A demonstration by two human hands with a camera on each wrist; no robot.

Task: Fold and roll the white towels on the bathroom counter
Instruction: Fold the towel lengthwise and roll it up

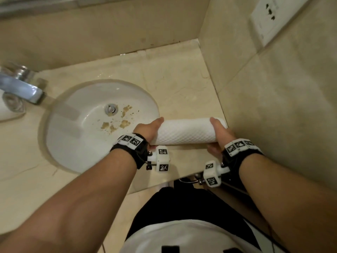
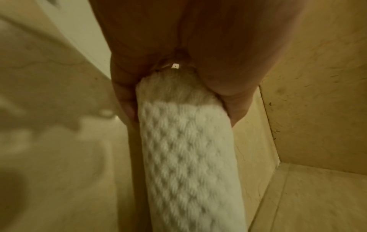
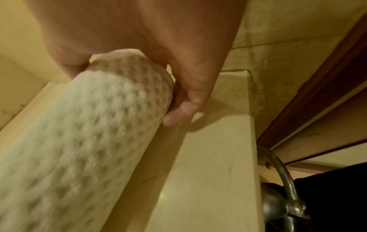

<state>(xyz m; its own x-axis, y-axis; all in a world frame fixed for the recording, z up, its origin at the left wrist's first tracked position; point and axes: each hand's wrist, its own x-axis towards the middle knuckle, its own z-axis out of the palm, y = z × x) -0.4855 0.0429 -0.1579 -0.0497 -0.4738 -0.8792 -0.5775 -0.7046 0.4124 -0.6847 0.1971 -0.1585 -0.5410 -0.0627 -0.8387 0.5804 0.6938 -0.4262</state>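
Note:
A white waffle-textured towel (image 1: pixel 186 131), rolled into a tight cylinder, lies across the beige counter (image 1: pixel 182 84) to the right of the sink. My left hand (image 1: pixel 149 130) grips its left end, thumb and fingers wrapped round the roll (image 2: pixel 184 141). At the other end, close to the side wall, my right hand (image 1: pixel 220 134) holds the roll (image 3: pixel 89 133) in the same way. Whether the roll rests on the counter or hangs just above it cannot be told.
A white oval sink (image 1: pixel 60 125) with brown crumbs near its drain sits left of the towel. A chrome faucet (image 1: pixel 20 86) stands at the far left. The tiled side wall (image 1: pixel 273 106) carries a socket plate (image 1: pixel 271 17). The counter's front edge (image 1: pixel 182 175) runs just below my wrists.

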